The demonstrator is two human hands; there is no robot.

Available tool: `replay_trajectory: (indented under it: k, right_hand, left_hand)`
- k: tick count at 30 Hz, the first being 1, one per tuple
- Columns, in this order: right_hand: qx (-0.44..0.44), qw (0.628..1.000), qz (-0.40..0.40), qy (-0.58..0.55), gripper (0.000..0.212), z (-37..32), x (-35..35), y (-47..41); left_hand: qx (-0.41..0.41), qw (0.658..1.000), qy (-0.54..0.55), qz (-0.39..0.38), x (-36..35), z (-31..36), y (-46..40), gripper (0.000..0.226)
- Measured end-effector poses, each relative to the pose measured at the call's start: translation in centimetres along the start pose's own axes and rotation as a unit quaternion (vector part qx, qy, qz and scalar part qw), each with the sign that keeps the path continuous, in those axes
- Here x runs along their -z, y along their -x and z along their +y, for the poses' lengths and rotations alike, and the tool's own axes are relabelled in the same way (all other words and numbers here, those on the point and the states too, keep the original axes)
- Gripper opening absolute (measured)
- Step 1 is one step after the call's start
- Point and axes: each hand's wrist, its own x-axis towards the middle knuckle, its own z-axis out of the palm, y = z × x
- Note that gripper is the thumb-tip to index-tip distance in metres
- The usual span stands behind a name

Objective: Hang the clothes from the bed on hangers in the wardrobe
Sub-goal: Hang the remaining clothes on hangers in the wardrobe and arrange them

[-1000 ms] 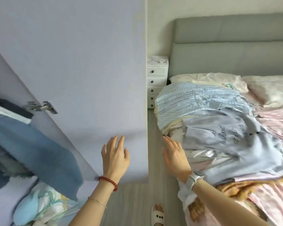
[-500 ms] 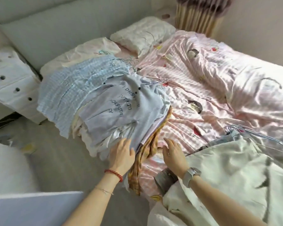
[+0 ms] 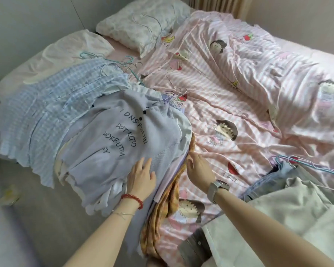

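Observation:
A pile of clothes lies on the bed's left side. On top is a pale lilac top with black lettering (image 3: 114,137), and a blue checked garment (image 3: 46,105) lies behind it. Thin wire hangers (image 3: 172,95) stick out at the collars. My left hand (image 3: 142,177) rests flat on the lilac top's lower part, fingers apart. Fingers curled, my right hand (image 3: 199,166) touches the pile's right edge beside an orange checked cloth (image 3: 168,205). Whether it grips a layer is unclear. The wardrobe is out of view.
The bed has a pink striped cartoon quilt (image 3: 239,105) and two pillows (image 3: 143,24) at its head. A second heap of pale green and denim clothes (image 3: 289,205) with hangers lies at the lower right. Grey floor (image 3: 46,218) runs along the bed's left side.
My view turned from the wardrobe door to the bed. Both hands moved onto the clothes pile, and the right hand has shifted left to the pile's edge.

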Motion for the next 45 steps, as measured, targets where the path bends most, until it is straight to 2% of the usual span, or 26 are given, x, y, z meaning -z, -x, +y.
replay_trajectory:
  k: [6, 8, 10, 12, 14, 16, 18, 20, 22, 25, 27, 30, 32, 33, 36, 40, 42, 45]
  right_hand:
    - [-0.017, 1.000, -0.001, 0.010, 0.040, -1.9, -1.8, -10.8]
    - [-0.037, 0.999, -0.003, 0.008, 0.031, -2.3, -2.8, -14.0]
    - [-0.081, 0.997, -0.008, -0.004, 0.015, -2.5, -3.8, -16.9]
    - [-0.138, 0.990, -0.018, -0.031, 0.016, -2.6, -4.5, -19.0]
    - [-0.177, 0.982, -0.017, -0.071, 0.020, -3.0, -4.9, -20.5]
    - [-0.182, 0.977, 0.003, -0.107, 0.029, -3.8, -5.3, -21.4]
    - [-0.157, 0.980, 0.052, -0.109, 0.027, -5.4, -5.9, -21.2]
    - [-0.099, 0.985, 0.120, -0.079, 0.027, -6.5, -6.3, -19.2]
    - [-0.031, 0.981, 0.160, -0.102, 0.024, -6.9, -5.9, -15.6]
    - [0.061, 0.974, 0.177, -0.129, 0.021, -5.5, -4.3, -9.9]
    - [0.131, 0.965, 0.181, -0.137, 0.026, -4.5, -2.8, -7.1]
    - [0.224, 0.950, 0.180, -0.121, 0.029, -3.4, -0.2, -4.0]
    - [0.249, 0.945, 0.191, -0.092, 0.029, -2.4, 1.5, -2.2]
    - [0.250, 0.944, 0.205, -0.067, 0.030, -1.5, 2.3, -1.5]
    - [0.216, 0.946, 0.238, 0.038, 0.042, 1.6, 4.7, 0.0]
    - [0.157, 0.965, 0.193, 0.087, 0.050, 4.5, 5.2, 1.1]
    - [0.173, 0.969, 0.155, 0.088, 0.049, 4.0, 4.4, 1.6]
    - [0.253, 0.954, 0.128, 0.096, 0.042, 0.4, 2.5, 2.6]
  left_hand:
    - [-0.053, 0.997, -0.045, -0.038, -1.7, -2.3, -7.9, 0.063]
    - [-0.060, 0.995, -0.053, -0.059, -2.9, -3.2, -9.5, 0.062]
    - [-0.066, 0.993, -0.046, -0.082, -4.2, -4.0, -10.5, 0.058]
    - [-0.074, 0.992, -0.045, -0.090, -5.3, -4.5, -10.9, 0.060]
    - [-0.086, 0.992, -0.050, -0.082, -5.8, -4.8, -10.9, 0.074]
    - [-0.094, 0.992, -0.024, -0.084, -5.7, -5.0, -10.8, 0.076]
    - [-0.099, 0.990, 0.055, -0.084, -5.0, -5.2, -10.7, 0.069]
    - [-0.073, 0.981, 0.178, -0.016, -3.5, -5.5, -10.2, 0.054]
    - [-0.037, 0.963, 0.245, 0.104, -1.2, -5.9, -9.4, 0.042]
    - [-0.072, 0.934, 0.213, 0.276, 3.9, -6.1, -9.4, 0.050]
    - [-0.103, 0.933, 0.137, 0.318, 7.4, -6.0, -10.4, 0.056]
    - [-0.129, 0.954, -0.007, 0.271, 11.7, -4.9, -11.3, 0.058]
    - [-0.130, 0.969, -0.091, 0.190, 13.2, -3.4, -10.6, 0.049]
    - [-0.132, 0.975, -0.098, 0.150, 13.3, -2.6, -9.7, 0.042]
    - [-0.113, 0.992, 0.014, 0.050, 11.9, -0.8, -4.7, 0.030]
    - [-0.043, 0.983, 0.177, 0.035, 7.1, 0.3, 4.6, 0.017]
    - [0.001, 0.967, 0.251, 0.041, 5.2, -0.3, 8.9, 0.014]
    - [0.067, 0.944, 0.316, 0.065, 4.0, -3.0, 14.4, 0.029]
